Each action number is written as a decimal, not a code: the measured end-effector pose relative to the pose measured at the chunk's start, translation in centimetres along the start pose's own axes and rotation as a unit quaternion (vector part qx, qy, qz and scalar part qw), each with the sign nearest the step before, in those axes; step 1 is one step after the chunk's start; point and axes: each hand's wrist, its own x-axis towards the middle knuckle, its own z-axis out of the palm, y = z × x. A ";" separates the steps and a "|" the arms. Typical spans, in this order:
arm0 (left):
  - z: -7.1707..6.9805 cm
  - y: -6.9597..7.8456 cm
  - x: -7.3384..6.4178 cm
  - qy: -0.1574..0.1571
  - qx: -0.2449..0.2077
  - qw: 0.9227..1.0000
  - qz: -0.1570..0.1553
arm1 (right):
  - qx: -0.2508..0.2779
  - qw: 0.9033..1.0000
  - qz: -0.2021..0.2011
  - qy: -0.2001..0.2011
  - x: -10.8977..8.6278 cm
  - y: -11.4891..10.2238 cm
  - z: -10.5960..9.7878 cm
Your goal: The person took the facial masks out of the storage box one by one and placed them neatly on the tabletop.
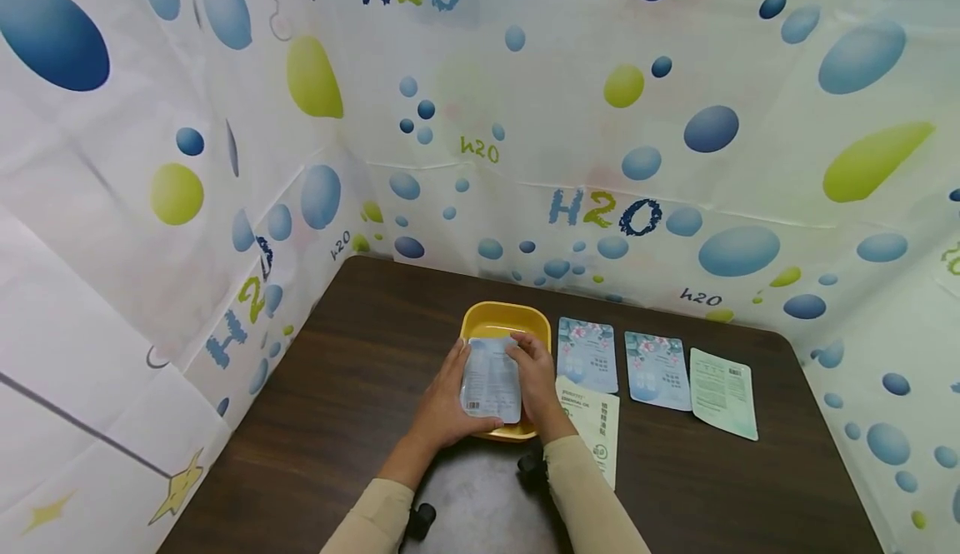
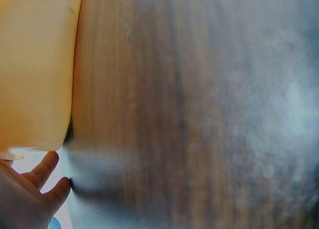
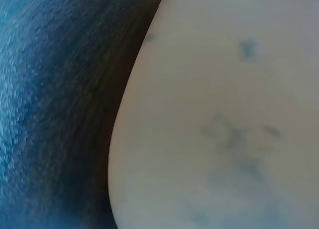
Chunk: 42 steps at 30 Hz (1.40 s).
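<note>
In the head view my two hands hold a light-blue sheet mask packet (image 1: 491,379) over a yellow tray (image 1: 510,314). Its side with small print and a barcode faces up. My left hand (image 1: 442,404) grips the left edge, with the thumb along the bottom. The right hand (image 1: 537,375) holds the right edge near the top corner. The packet and hands hide most of the tray's inside. The left wrist view has the tray's outer wall (image 2: 37,69) at left, with fingers (image 2: 57,194) of the left hand below it.
Right of the tray lie two blue flowered packets (image 1: 587,354) (image 1: 657,371), a pale green packet (image 1: 723,393) and a cream packet (image 1: 603,421) partly under the right forearm. The brown table (image 1: 352,337) meets a patterned curtain (image 1: 450,229). A blurred pale surface (image 3: 209,89) fills most of the right wrist view.
</note>
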 end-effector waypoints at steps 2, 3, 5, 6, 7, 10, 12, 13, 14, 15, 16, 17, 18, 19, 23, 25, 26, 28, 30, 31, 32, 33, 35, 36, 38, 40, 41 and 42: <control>0.0 0.1 -0.1 -0.002 -0.005 1.000 -0.003 | -0.014 1.000 0.006 -0.003 0.0 0.1 0.0; -0.1 0.1 -0.1 -0.002 -0.007 1.000 -0.003 | -0.020 1.000 0.007 -0.007 0.0 0.1 0.0; -0.1 0.2 -0.2 -0.002 -0.010 1.000 -0.005 | -0.025 1.000 0.008 -0.017 0.0 0.2 0.0; -0.1 0.3 -0.2 -0.001 -0.010 1.000 -0.005 | -0.027 0.999 0.007 -0.023 -0.1 0.2 0.0; -0.1 0.3 -0.2 -0.001 -0.011 1.000 -0.008 | -0.026 0.999 0.007 -0.028 -0.1 0.2 0.0; -0.1 0.3 -0.2 0.002 -0.009 1.000 -0.005 | -0.019 0.999 0.007 -0.038 -0.3 0.0 0.0; -0.1 0.3 -0.2 0.003 -0.009 1.000 -0.003 | -0.022 0.999 0.006 -0.040 -0.4 -0.1 0.0; -0.1 0.2 -0.2 0.003 -0.011 1.000 -0.002 | -0.023 0.999 0.007 -0.039 -0.4 -0.1 0.0; -0.1 0.2 -0.2 0.003 -0.013 1.000 -0.002 | -0.028 0.999 0.009 -0.036 -0.4 0.0 0.0; -0.1 0.1 -0.2 0.003 -0.015 1.000 -0.002 | -0.032 0.999 0.012 -0.034 -0.4 0.0 0.0; -0.1 0.1 -0.2 0.002 -0.014 1.000 -0.002 | -0.038 0.999 0.015 -0.030 -0.4 0.0 0.1; 0.0 0.1 -0.1 0.001 -0.017 1.000 -0.003 | -0.043 0.999 0.018 -0.028 -0.4 0.1 0.1; 0.0 0.1 -0.1 0.001 -0.019 1.000 -0.004 | -0.045 0.998 0.021 -0.026 -0.3 0.1 0.1; 0.0 0.0 -0.1 0.000 -0.021 1.000 -0.004 | -0.047 0.998 0.021 -0.026 -0.3 0.2 0.1; -0.1 0.0 -0.1 -0.002 -0.027 1.000 -0.007 | -0.059 0.998 0.016 -0.025 -0.2 0.2 0.2; -0.1 0.1 -0.1 -0.002 -0.025 1.000 -0.006 | -0.064 0.998 0.010 -0.025 -0.2 0.2 0.2; -0.1 0.1 -0.1 -0.002 -0.021 1.000 -0.007 | -0.065 0.998 0.007 -0.023 -0.2 0.1 0.2; -0.1 0.1 -0.1 -0.002 -0.017 1.000 -0.007 | -0.067 0.998 -0.001 -0.020 -0.2 0.0 0.2; -0.1 0.1 0.0 0.000 -0.012 1.000 -0.007 | -0.068 0.997 -0.007 -0.019 -0.1 -0.1 0.2; -0.1 0.1 0.0 0.000 -0.010 1.000 -0.009 | -0.070 0.997 -0.011 -0.019 -0.1 -0.1 0.2; 0.0 0.0 0.0 0.001 -0.010 1.000 -0.009 | -0.071 0.997 -0.011 -0.018 -0.1 -0.2 0.2; 0.0 0.0 0.0 0.001 -0.010 1.000 -0.009 | -0.076 0.997 -0.012 -0.017 -0.1 -0.3 0.2; 0.1 -0.1 0.0 0.001 -0.010 1.000 -0.010 | -0.088 0.996 -0.013 -0.017 0.0 -0.4 0.2; 0.1 -0.1 0.0 0.001 -0.009 1.000 -0.008 | -0.093 0.995 -0.012 -0.019 0.0 -0.4 0.2; 0.0 -0.1 0.0 0.000 -0.010 1.000 -0.008 | -0.098 0.995 -0.010 -0.017 -0.1 -0.6 0.3; 0.0 -0.1 0.0 0.001 -0.008 1.000 -0.003 | -0.102 0.995 -0.010 -0.016 0.0 -0.7 0.3; -0.1 -0.1 0.0 0.001 -0.007 1.000 0.000 | -0.103 0.994 -0.011 -0.016 0.1 -0.8 0.3; -0.1 0.0 0.0 0.002 -0.004 1.000 0.002 | -0.103 0.994 -0.012 -0.015 0.1 -0.9 0.2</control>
